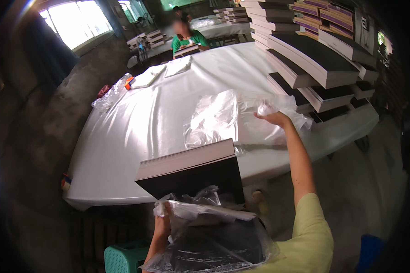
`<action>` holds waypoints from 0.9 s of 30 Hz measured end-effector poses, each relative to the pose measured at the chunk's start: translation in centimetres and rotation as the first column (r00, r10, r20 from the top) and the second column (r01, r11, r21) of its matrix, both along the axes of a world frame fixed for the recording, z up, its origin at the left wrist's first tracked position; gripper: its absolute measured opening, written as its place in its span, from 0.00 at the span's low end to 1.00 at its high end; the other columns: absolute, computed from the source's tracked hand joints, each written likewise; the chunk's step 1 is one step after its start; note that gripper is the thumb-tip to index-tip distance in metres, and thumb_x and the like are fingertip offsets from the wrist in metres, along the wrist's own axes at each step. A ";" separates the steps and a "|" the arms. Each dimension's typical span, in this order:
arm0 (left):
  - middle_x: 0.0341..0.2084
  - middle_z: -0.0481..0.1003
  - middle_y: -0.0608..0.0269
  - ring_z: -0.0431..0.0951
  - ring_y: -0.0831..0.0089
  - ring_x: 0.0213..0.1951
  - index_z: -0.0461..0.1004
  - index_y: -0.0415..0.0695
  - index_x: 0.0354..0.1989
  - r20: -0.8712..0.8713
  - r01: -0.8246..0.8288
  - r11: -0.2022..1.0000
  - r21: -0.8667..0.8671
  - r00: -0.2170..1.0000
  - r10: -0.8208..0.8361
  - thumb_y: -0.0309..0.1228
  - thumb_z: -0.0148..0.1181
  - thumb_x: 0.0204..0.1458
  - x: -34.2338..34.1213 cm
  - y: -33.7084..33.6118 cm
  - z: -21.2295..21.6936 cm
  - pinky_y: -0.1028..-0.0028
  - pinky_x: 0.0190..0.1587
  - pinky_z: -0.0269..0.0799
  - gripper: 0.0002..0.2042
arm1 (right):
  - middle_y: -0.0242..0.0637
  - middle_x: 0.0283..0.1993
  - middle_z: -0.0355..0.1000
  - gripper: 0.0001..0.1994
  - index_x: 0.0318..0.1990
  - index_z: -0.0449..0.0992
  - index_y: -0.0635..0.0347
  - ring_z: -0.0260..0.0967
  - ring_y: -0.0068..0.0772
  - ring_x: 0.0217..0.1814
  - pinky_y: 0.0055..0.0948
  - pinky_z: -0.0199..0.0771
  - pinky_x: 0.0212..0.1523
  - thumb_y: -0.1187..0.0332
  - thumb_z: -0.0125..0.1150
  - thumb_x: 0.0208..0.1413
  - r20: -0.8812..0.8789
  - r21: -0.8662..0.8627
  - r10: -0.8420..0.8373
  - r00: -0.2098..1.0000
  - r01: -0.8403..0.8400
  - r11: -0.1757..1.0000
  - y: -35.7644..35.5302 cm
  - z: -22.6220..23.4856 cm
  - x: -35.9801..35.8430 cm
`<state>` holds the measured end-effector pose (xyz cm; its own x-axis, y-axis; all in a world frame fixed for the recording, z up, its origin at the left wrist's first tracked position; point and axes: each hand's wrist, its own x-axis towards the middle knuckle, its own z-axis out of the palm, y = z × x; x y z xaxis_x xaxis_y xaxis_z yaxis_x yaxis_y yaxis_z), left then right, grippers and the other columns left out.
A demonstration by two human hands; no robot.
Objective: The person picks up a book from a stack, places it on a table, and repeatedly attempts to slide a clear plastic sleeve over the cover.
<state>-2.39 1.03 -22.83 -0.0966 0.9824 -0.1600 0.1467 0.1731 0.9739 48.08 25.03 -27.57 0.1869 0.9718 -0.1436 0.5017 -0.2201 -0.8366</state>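
Note:
At the near edge of the table, a thick black book (200, 177) stands tilted, its pale page block facing up. Close to my body is a clear plastic bag (187, 227) with a dark, book-like thing inside it. My left hand (163, 219) is closed on that bag's upper left corner, its fingers partly covered by the film. Out over the table to the right, my right hand (274, 117) pinches a bunched part of the clear plastic bags (218, 116) lying flat there.
Black books (314, 59) are stacked high on the right of the white-covered table (118, 150). An orange tape dispenser (129, 83) and crumpled film lie far left. A person in green (198, 38) sits across the table. A green stool (123, 259) stands below left.

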 end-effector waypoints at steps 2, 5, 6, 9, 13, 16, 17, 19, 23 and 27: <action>0.26 0.63 0.70 0.60 0.80 0.30 0.66 0.43 0.31 0.059 0.014 0.999 -0.038 0.998 -0.012 0.46 0.45 0.54 0.9 0.5 0.2 0.76 0.29 0.58 0.17 | 0.41 0.66 0.41 0.29 0.60 0.49 0.45 0.48 0.43 0.64 0.37 0.49 0.61 0.58 0.51 0.51 -0.306 0.242 -0.085 0.948 0.164 0.956 -2.7 2.7 -1.5; 0.26 0.62 0.70 0.60 0.79 0.30 0.66 0.43 0.30 0.029 0.063 0.998 0.020 0.998 -0.063 0.46 0.45 0.53 0.6 1.4 -0.9 0.76 0.30 0.58 0.17 | 0.39 0.66 0.42 0.41 0.64 0.37 0.43 0.44 0.40 0.66 0.42 0.49 0.61 0.63 0.60 0.47 -0.697 0.493 -0.008 0.717 0.489 0.720 -6.5 6.6 -2.0; 0.26 0.62 0.69 0.60 0.79 0.30 0.66 0.43 0.30 0.023 0.041 0.999 0.024 0.999 -0.042 0.46 0.45 0.53 0.9 1.5 -0.4 0.76 0.30 0.58 0.17 | 0.39 0.66 0.41 0.41 0.63 0.41 0.41 0.44 0.42 0.66 0.42 0.49 0.61 0.63 0.62 0.45 -0.338 0.636 -0.163 0.927 0.352 0.686 -8.6 7.2 -1.9; 0.26 0.62 0.69 0.60 0.78 0.30 0.66 0.43 0.31 -0.122 0.096 0.987 0.131 0.989 -0.080 0.50 0.46 0.52 -0.4 1.1 -1.7 0.75 0.31 0.59 0.19 | 0.36 0.65 0.43 0.33 0.57 0.60 0.42 0.44 0.49 0.64 0.42 0.49 0.61 0.64 0.65 0.39 0.585 0.637 -0.443 0.679 -0.047 0.770 -15.9 7.5 -3.3; 0.26 0.63 0.70 0.61 0.79 0.31 0.66 0.43 0.29 0.132 -0.064 0.996 -0.059 0.989 0.071 0.47 0.44 0.54 -0.5 1.4 -2.9 0.75 0.32 0.60 0.18 | 0.34 0.64 0.48 0.29 0.58 0.59 0.42 0.45 0.49 0.64 0.49 0.50 0.58 0.61 0.59 0.45 0.700 0.258 -0.445 0.558 0.383 0.887 -21.3 5.2 -3.6; 0.26 0.63 0.70 0.60 0.79 0.31 0.66 0.43 0.29 -0.014 -0.037 0.999 0.039 0.999 0.038 0.46 0.45 0.54 0.0 1.6 -1.2 0.75 0.33 0.60 0.16 | 0.35 0.63 0.50 0.27 0.57 0.60 0.43 0.46 0.46 0.64 0.57 0.49 0.55 0.57 0.56 0.47 0.488 0.432 -0.403 0.774 0.187 0.882 -19.9 -2.2 1.6; 0.27 0.63 0.70 0.60 0.79 0.32 0.66 0.43 0.29 0.075 -0.070 0.998 -0.004 0.995 0.070 0.44 0.46 0.54 0.2 1.3 -0.6 0.76 0.34 0.59 0.15 | 0.36 0.62 0.52 0.27 0.57 0.60 0.44 0.46 0.44 0.64 0.60 0.49 0.53 0.56 0.55 0.47 0.439 0.423 -0.331 0.835 0.133 0.896 -18.6 -2.5 1.8; 0.28 0.64 0.70 0.60 0.80 0.32 0.66 0.43 0.30 0.054 -0.057 0.997 0.048 0.997 0.054 0.43 0.46 0.54 0.6 1.3 0.3 0.76 0.35 0.59 0.15 | 0.37 0.60 0.55 0.26 0.55 0.62 0.46 0.49 0.42 0.63 0.60 0.50 0.52 0.54 0.55 0.46 0.453 0.411 -0.326 0.830 0.130 0.902 -15.6 -5.6 5.3; 0.29 0.64 0.69 0.61 0.80 0.34 0.66 0.42 0.31 -0.005 -0.041 0.980 0.194 0.999 0.043 0.43 0.47 0.54 1.2 1.2 2.1 0.77 0.36 0.59 0.15 | 0.41 0.54 0.63 0.22 0.47 0.68 0.50 0.57 0.43 0.57 0.43 0.56 0.54 0.56 0.57 0.43 0.406 0.106 -0.418 0.813 0.412 0.905 -10.3 -6.7 9.7; 0.31 0.64 0.70 0.62 0.80 0.36 0.68 0.40 0.34 -0.015 -0.002 0.932 0.363 1.000 0.008 0.44 0.47 0.54 -0.1 2.9 2.4 0.77 0.38 0.60 0.16 | 0.50 0.42 0.69 0.24 0.45 0.69 0.58 0.67 0.49 0.43 0.39 0.66 0.44 0.53 0.54 0.43 0.479 0.399 -0.495 0.725 0.323 0.858 -10.8 -9.3 12.9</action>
